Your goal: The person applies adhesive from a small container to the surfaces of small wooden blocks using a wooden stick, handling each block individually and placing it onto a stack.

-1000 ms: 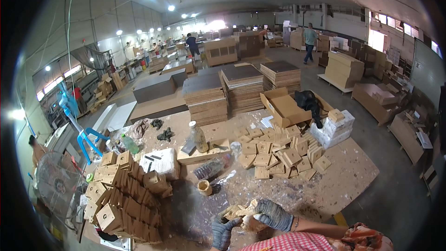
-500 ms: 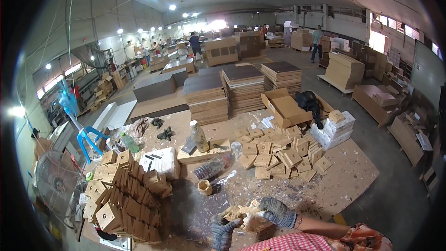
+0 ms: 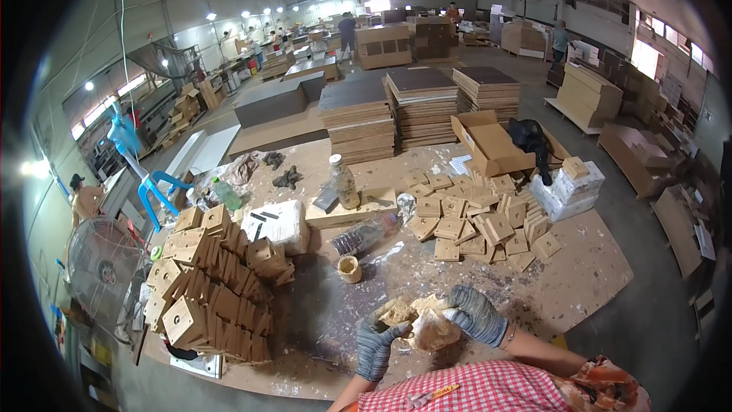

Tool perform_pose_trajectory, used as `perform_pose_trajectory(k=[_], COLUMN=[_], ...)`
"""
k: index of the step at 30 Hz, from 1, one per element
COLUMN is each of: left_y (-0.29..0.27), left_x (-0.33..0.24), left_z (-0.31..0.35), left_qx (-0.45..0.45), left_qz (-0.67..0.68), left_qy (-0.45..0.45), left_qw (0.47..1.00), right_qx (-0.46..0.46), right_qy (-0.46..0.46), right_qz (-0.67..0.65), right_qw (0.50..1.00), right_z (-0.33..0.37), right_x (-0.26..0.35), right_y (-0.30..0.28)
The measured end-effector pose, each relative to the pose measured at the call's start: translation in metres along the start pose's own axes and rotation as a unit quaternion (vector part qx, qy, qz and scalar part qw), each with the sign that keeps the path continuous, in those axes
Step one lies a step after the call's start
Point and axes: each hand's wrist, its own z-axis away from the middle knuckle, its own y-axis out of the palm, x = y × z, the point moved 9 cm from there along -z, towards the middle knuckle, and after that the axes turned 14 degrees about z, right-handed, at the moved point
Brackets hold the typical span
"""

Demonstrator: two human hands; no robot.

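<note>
Both my hands wear grey knitted gloves and meet low over the near edge of the table. My left hand [image 3: 375, 347] is closed on one side of a pale tan, crumbly, putty-like lump [image 3: 399, 311]. My right hand [image 3: 476, 314] grips the other side, where a whitish, crinkled plastic bag [image 3: 436, 329] wraps part of the lump. The fingertips are partly hidden by the bag. Just beyond them stands a small open tub [image 3: 349, 269] with tan paste on its rim. A clear plastic bottle [image 3: 360, 237] lies on its side behind the tub.
Stacked wooden blocks with holes [image 3: 221, 290] rise at the left; a loose heap of similar blocks [image 3: 480, 217] covers the right. An upright bottle [image 3: 343, 181] stands by a wooden tray [image 3: 358, 215]. An open cardboard box [image 3: 488, 145] sits behind. A fan [image 3: 105, 267] stands far left.
The view has tilted down and shifted left, so the table sits higher and more to the right. Both hands still hold the bagged lump, now showing more fully.
</note>
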Motion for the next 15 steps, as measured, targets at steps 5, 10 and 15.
perform_pose_trajectory(k=[5, 10, 15], left_y=[0.001, 0.01, 0.017], left_x=[0.003, 0.006, 0.008], left_z=[-0.004, -0.004, 0.008], left_qx=[0.004, 0.029, 0.018], left_qz=[-0.01, -0.037, -0.015], left_qy=[0.01, -0.001, -0.051], left_qw=[1.0, 0.999, 0.998], right_qx=[0.007, 0.045, 0.06], right_qy=[0.096, 0.207, 0.223], right_qz=[-0.149, -0.138, -0.221], right_qw=[0.984, 0.967, 0.947], right_z=[0.0, 0.004, 0.017], right_x=[0.001, -0.023, -0.035], right_y=[0.005, 0.024, 0.041])
